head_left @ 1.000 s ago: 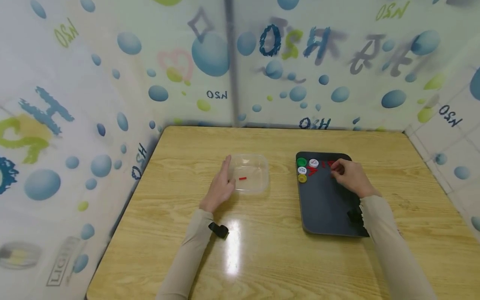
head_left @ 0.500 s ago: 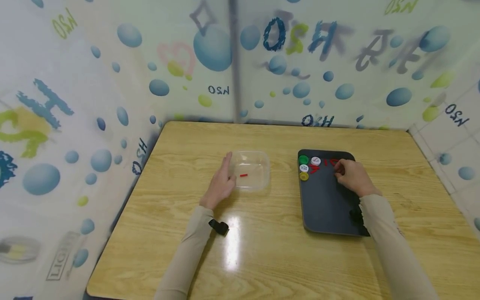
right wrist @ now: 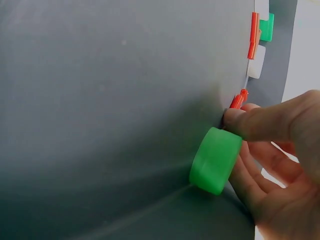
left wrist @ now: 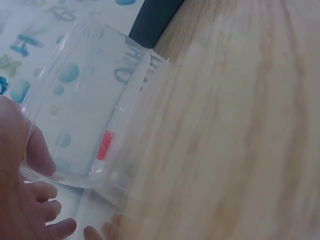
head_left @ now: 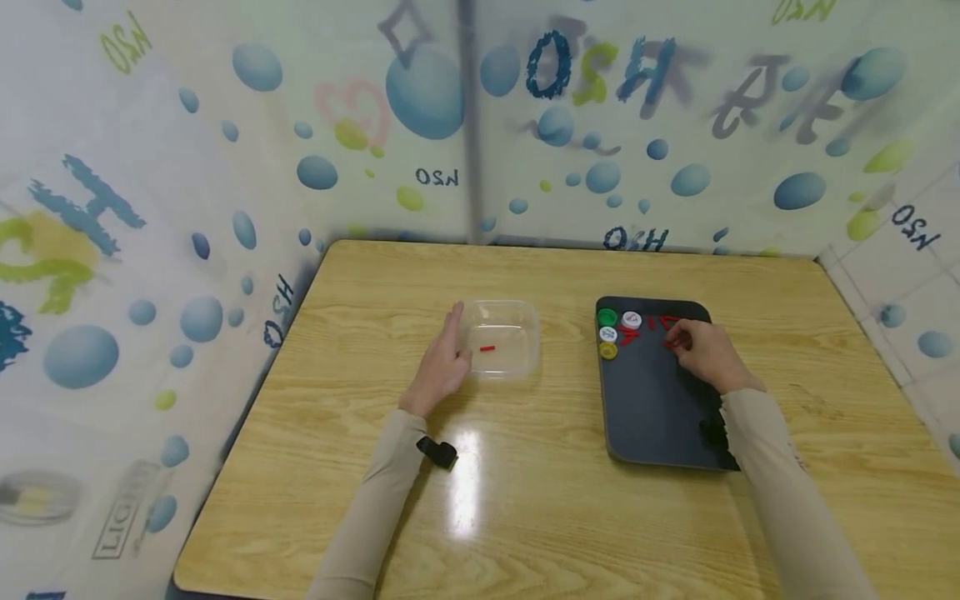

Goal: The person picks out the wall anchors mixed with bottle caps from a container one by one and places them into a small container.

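Note:
My left hand (head_left: 438, 367) grips the left wall of a clear plastic container (head_left: 517, 375), thumb at the rim and other fingers down outside. One small red stick (head_left: 487, 348) lies in the container; the left wrist view shows the red stick (left wrist: 105, 145) through the plastic. Over the dark grey tray (head_left: 652, 417), my right hand (head_left: 705, 354) pinches with curled fingers at a small red stick (right wrist: 237, 100), partly hidden by the fingertips. A green cap (right wrist: 215, 162) lies right beside that hand; the head view hides it. Other red sticks (head_left: 628, 335) lie in angled shapes.
Along the tray's upper left stand a green cap (head_left: 607, 317), white caps (head_left: 632, 320) and a yellow cap (head_left: 608, 351). Container and tray rest apart on a wooden table (head_left: 525, 500). A patterned covering (head_left: 360, 125) encloses the table at the back and sides.
My right hand shifts slightly among the red sticks at the tray's top, and the stick at its fingertips changes angle. The left hand stays on the container. The head view tilts a little.

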Available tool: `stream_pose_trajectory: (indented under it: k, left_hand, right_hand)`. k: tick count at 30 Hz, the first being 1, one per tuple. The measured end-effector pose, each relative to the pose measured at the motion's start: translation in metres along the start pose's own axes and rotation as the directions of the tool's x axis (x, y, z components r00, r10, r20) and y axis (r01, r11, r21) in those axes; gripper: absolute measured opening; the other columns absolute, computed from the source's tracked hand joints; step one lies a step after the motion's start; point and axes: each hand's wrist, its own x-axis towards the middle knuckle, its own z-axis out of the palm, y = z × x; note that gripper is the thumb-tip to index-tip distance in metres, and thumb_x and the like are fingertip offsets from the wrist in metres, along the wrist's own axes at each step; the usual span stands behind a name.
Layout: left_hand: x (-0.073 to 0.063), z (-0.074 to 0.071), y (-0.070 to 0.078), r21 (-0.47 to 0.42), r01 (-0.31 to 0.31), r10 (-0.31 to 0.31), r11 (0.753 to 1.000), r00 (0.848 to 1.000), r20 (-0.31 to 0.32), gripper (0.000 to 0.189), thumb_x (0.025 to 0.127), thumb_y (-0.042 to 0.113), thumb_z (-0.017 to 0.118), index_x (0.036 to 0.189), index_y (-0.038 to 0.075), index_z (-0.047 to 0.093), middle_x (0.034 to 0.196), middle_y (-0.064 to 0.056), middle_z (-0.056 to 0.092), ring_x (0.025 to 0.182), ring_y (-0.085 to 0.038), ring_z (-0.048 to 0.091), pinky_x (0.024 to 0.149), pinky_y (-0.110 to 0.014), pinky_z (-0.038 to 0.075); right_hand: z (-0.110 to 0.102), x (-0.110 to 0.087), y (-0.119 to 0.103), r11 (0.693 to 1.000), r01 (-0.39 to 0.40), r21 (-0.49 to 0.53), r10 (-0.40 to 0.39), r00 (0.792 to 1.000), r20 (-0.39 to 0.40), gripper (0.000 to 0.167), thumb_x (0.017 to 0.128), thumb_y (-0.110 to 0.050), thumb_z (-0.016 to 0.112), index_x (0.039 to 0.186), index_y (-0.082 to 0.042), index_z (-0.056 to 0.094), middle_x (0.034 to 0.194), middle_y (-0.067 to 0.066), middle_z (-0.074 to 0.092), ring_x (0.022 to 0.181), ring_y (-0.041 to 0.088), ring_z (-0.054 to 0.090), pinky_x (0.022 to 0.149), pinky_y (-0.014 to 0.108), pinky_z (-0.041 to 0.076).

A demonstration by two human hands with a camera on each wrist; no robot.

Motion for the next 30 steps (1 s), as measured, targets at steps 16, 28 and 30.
stream_pose_trajectory:
  k: [16,28,30]
  left_hand:
    - [-0.0008,0.0008,-0.0004,-0.006,0.019,-0.019,1.000,1.000,0.008,0.077,0.098,0.012,0.047,0.165,0.014,0.008,0.171,-0.013,0.011,0.157,-0.028,0.013,0.127,-0.046,0.015]
    - [0.0014,0.0013,-0.0019,-0.004,-0.009,0.009,1.000,1.000,-0.015,0.075,0.098,0.009,0.048,0.164,0.010,0.012,0.170,-0.016,0.015,0.156,-0.028,0.015,0.127,-0.046,0.017]
    - [0.0016,0.0015,-0.0021,-0.003,-0.011,0.011,1.000,1.000,-0.018,0.075,0.098,0.009,0.048,0.164,0.011,0.012,0.170,-0.016,0.015,0.156,-0.028,0.015,0.127,-0.046,0.017]
  right_hand:
    - [0.0057,-0.0009,0.0007,0.999,-0.022,-0.031,0.021,0.999,-0.034,0.012,0.089,0.004,0.061,0.098,0.008,0.067,0.091,0.024,0.069,0.070,0.027,0.057,0.064,0.039,0.049]
    - [0.0046,-0.0035,-0.0061,0.998,0.008,0.056,0.002,0.982,-0.190,0.010,0.093,0.002,0.063,0.101,0.007,0.067,0.091,0.025,0.068,0.073,0.029,0.058,0.066,0.039,0.048]
    - [0.0042,-0.0025,-0.0074,0.997,0.026,0.070,-0.010,0.976,-0.218,0.010,0.093,0.002,0.064,0.101,0.006,0.068,0.092,0.025,0.069,0.074,0.030,0.060,0.066,0.037,0.047]
